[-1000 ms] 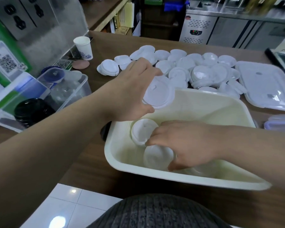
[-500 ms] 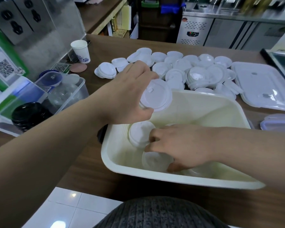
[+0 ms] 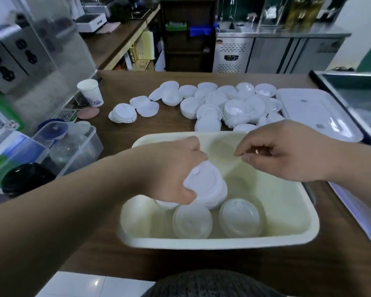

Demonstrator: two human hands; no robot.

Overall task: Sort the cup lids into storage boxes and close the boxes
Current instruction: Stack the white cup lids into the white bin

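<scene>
- Left hand fingers grip a stack of white round plastic cup lids, low inside the cream rectangular plastic storage box.
- Right hand hovers just beside, fingers loose and empty.
- The lids look light, thin and slippery; pinch across the stiffer rims.

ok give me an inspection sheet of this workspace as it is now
surface: brown wooden counter
job's things: cream tub with stacked lids inside; loose lids piled behind it; flat box lid at right
clutter: paper cup; clear box at left
hands: left hand grips a lid stack inside the tub; right hand above the tub, fingers loosely curled, holds nothing
cables: nothing seen
surroundings: steel fridge behind; sockets at left
</scene>
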